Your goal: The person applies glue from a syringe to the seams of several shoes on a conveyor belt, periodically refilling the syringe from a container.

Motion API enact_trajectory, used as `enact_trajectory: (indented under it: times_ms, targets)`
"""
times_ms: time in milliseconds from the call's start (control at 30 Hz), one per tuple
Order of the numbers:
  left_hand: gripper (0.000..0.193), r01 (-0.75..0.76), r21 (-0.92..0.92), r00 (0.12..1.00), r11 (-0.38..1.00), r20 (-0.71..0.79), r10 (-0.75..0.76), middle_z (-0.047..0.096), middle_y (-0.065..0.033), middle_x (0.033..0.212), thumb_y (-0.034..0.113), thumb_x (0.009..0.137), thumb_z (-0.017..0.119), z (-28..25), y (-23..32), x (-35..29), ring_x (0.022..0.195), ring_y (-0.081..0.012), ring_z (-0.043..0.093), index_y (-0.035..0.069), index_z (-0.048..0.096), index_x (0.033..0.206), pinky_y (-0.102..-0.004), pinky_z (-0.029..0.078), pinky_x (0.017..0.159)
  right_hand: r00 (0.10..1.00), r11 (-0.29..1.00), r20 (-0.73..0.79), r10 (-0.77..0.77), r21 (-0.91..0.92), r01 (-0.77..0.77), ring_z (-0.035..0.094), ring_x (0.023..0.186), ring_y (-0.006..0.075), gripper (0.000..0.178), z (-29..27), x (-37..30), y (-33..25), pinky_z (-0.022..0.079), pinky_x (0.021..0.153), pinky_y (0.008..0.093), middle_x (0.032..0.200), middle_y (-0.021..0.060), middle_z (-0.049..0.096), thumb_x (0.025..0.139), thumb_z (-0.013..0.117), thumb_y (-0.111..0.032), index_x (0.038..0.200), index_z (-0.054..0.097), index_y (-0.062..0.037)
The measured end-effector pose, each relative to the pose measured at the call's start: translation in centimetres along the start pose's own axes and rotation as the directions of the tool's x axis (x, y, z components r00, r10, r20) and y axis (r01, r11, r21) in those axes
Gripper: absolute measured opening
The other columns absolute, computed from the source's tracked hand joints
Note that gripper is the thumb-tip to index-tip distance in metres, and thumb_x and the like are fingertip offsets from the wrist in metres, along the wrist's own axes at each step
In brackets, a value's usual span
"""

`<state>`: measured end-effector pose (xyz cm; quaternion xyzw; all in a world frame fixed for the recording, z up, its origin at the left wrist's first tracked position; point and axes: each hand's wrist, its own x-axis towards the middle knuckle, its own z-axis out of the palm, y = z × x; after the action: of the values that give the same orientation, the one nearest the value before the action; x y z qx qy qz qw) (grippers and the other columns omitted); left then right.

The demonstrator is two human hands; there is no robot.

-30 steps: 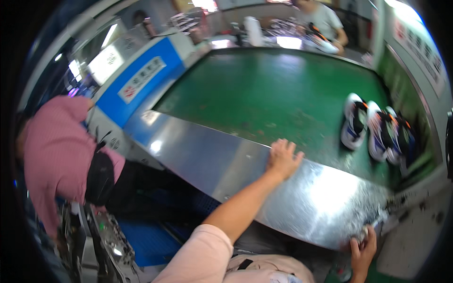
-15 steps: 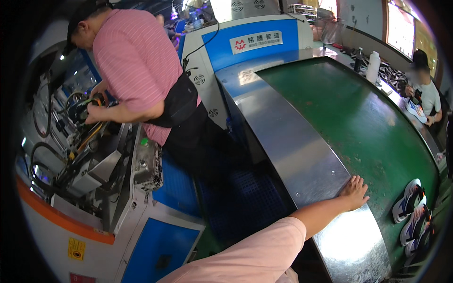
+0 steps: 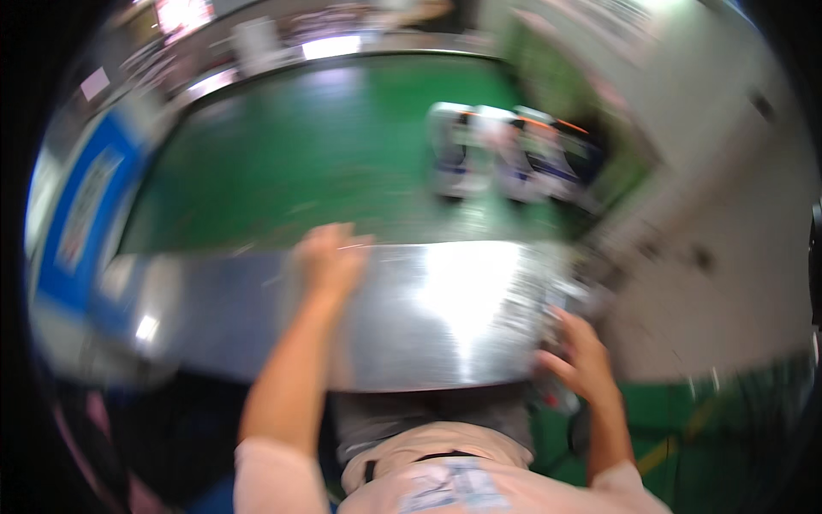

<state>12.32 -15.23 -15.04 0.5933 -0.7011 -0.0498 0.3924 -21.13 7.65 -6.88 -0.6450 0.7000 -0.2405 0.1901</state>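
Observation:
My left hand rests on the inner edge of a shiny metal ledge, its fingertips reaching to the green conveyor belt. Motion smears it, but the fingers look stretched out with nothing in them. At the ledge's right end, my right hand has thumb and fingers apart, beside some blurred clutter that I cannot make out. Several white, dark and orange sneakers sit in a row on the belt's right part, beyond both hands.
A blue and white machine panel stands at the left. To the right rises a pale wall, with green floor below it. A blurred white container is on the far side of the belt.
My view has swung right, to face the belt and the sneakers. The co-worker in pink is almost out of view. My right hand has come into view; my left stays on the ledge.

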Motion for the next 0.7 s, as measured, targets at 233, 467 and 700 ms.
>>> enact_trajectory:
  times_ms: [233,467,700]
  targets:
    - [0.045,-0.037,0.25,0.969,0.967,0.247,-0.027,0.055,-0.0168,0.127,0.035,0.091,0.054,1.0,0.9,0.1,0.119,-0.0322,0.05,0.001,0.057,0.12,-0.0411,0.034,0.103,0.83,0.987,-0.54,0.141,0.141,-0.076,0.05,0.062,0.0149,0.039,-1.2,-3.4,5.8,0.044,0.059,0.0278,0.105,0.0095,0.056,0.081,0.068,-0.01,0.116,0.054,-0.0052]
    - [0.044,-0.031,0.261,0.968,0.965,0.249,-0.036,0.056,-0.0147,0.127,0.035,0.092,0.053,-0.4,-0.1,-0.5,0.117,-0.0314,0.051,0.002,0.057,0.121,-0.04,0.035,0.102,0.824,0.988,-0.545,0.151,0.074,-0.132,0.053,0.057,0.0156,0.036,0.7,-2.7,3.6,0.045,0.058,0.0304,0.105,0.0134,0.058,0.083,0.066,-0.01,0.116,0.054,-0.0058]
    - [0.044,-0.027,0.233,0.972,0.972,0.234,-0.03,0.056,-0.0142,0.126,0.036,0.092,0.053,-0.3,-1.0,0.0,0.116,-0.0317,0.052,0.002,0.057,0.121,-0.0401,0.036,0.101,0.857,0.975,-0.466,0.221,0.09,-0.202,0.055,0.057,0.0204,0.036,0.2,-1.1,2.6,0.047,0.058,0.0331,0.104,0.0197,0.058,0.083,0.065,-0.011,0.117,0.053,-0.0067]
